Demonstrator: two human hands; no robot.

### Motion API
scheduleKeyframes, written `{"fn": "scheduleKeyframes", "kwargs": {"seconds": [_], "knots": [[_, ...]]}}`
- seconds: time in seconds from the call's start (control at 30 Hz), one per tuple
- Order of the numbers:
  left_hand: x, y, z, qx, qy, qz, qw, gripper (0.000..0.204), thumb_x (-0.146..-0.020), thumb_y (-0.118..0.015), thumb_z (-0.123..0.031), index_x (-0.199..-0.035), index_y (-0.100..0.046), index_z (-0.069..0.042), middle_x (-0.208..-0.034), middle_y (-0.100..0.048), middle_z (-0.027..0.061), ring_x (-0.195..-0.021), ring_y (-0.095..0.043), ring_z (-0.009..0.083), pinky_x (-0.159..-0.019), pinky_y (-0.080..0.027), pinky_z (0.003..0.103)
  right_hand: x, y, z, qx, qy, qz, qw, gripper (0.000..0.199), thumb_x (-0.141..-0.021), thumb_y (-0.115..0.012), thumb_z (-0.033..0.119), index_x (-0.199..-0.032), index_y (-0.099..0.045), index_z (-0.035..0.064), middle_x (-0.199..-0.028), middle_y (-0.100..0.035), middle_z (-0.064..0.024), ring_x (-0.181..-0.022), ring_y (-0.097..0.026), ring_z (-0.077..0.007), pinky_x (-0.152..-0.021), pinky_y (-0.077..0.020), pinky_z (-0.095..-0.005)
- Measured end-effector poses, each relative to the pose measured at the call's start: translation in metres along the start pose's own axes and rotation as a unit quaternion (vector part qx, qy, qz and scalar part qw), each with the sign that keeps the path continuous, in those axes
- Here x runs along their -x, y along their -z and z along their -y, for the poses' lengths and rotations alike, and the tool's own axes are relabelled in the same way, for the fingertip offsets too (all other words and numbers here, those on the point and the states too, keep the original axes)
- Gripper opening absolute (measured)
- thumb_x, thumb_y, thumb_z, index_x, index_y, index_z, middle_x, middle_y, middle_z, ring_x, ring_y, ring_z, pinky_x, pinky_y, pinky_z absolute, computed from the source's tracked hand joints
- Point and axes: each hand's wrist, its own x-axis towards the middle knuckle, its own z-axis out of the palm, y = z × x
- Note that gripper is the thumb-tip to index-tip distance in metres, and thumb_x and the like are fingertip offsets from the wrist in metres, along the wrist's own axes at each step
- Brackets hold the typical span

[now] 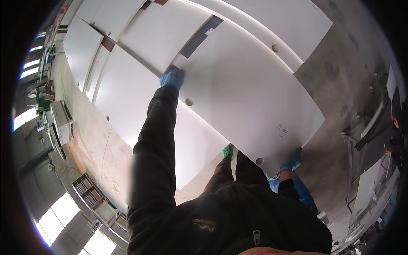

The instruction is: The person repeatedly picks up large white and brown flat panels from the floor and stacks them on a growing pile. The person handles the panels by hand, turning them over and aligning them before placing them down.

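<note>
A large white panel (242, 80) with round holes and a small printed label stretches in front of me, over other white panels. My left hand (172, 79), in a blue glove, is closed on its left edge, at the end of my outstretched arm. Down at the near right, my right hand (291, 160), also blue-gloved, grips the panel's near edge close to the corner. Part of that hand's fingers is hidden by shadow and the panel. A dark grey strip (202, 37) with a white sticker lies along the panel's far left side.
More white panels (127, 89) lie to the left, and another (272, 21) is at the far side. Metal frames (367, 123) stand on the concrete floor at right. At the left are a white machine or box (61, 121) and a shelf rack (89, 191). Something blue (302, 191) is beside my right leg.
</note>
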Motion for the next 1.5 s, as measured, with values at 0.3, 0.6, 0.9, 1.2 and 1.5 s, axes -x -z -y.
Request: {"fn": "scheduleKeyframes", "kwargs": {"seconds": [0.3, 0.6, 0.9, 1.2, 1.5], "knots": [[0.007, 0.021, -0.015, -0.003, 0.084, 0.028, 0.996, 0.058, -0.095, -0.042, -0.056, -0.102, -0.078, -0.011, -0.111, -0.073, 0.0177, -0.112, -0.066, 0.0384, -0.101, -0.048, 0.046, -0.013, 0.007, -0.007, 0.541, 0.213, 0.065, 0.811, 0.056, -0.099, -0.062, 0.05, -0.116, -0.072, -0.0028, -0.111, -0.075, -0.0167, -0.088, -0.073, -0.029, -0.076, -0.058, -0.0403], [0.112, 0.048, 0.043, 0.072, 0.151, -0.078, 0.983, 0.062, -0.093, -0.057, -0.061, -0.087, -0.077, -0.003, -0.085, -0.073, 0.0227, -0.085, -0.071, 0.0395, -0.081, -0.055, 0.047, 0.011, 0.015, 0.025, 0.108, 0.042, 0.091, 0.989, 0.054, -0.1, -0.061, 0.046, -0.114, -0.073, -0.0045, -0.109, -0.075, -0.0121, -0.087, -0.07, -0.0243, -0.077, -0.0569, -0.0376], [0.289, 0.015, 0.16, 0.304, 0.385, -0.125, 0.862, 0.071, -0.092, -0.059, -0.063, -0.093, -0.076, 0.006, -0.083, -0.075, 0.0233, -0.086, -0.073, 0.0327, -0.082, -0.055, 0.042, 0.034, 0.048, 0.024, 0.113, 0.099, 0.221, 0.964, 0.05, -0.102, -0.061, 0.043, -0.097, -0.074, -0.0047, -0.085, -0.072, -0.0088, -0.07, -0.063, -0.0193, -0.065, -0.0522, -0.0355], [0.391, 0.014, 0.204, 0.38, 0.363, -0.126, 0.842, 0.074, -0.093, -0.061, -0.062, -0.098, -0.074, 0.01, -0.088, -0.076, 0.0206, -0.084, -0.072, 0.0299, -0.08, -0.055, 0.041, 0.079, 0.154, -0.034, 0.173, 0.196, 0.163, 0.951, 0.046, -0.103, -0.06, 0.038, -0.096, -0.074, -0.0063, -0.085, -0.073, -0.0136, -0.077, -0.066, -0.0218, -0.074, -0.053, -0.036], [0.379, 0.038, 0.12, 0.44, 0.169, -0.054, 0.88, 0.064, -0.098, -0.059, -0.059, -0.089, -0.073, 0.003, -0.081, -0.072, 0.0132, -0.072, -0.063, 0.0233, -0.07, -0.051, 0.041, 0.106, 0.319, -0.095, -0.014, 0.165, 0.05, 0.985, 0.035, -0.104, -0.063, 0.03, -0.112, -0.072, -0.003, -0.101, -0.072, -0.0097, -0.085, -0.065, -0.0177, -0.079, -0.0528, -0.032]]}}
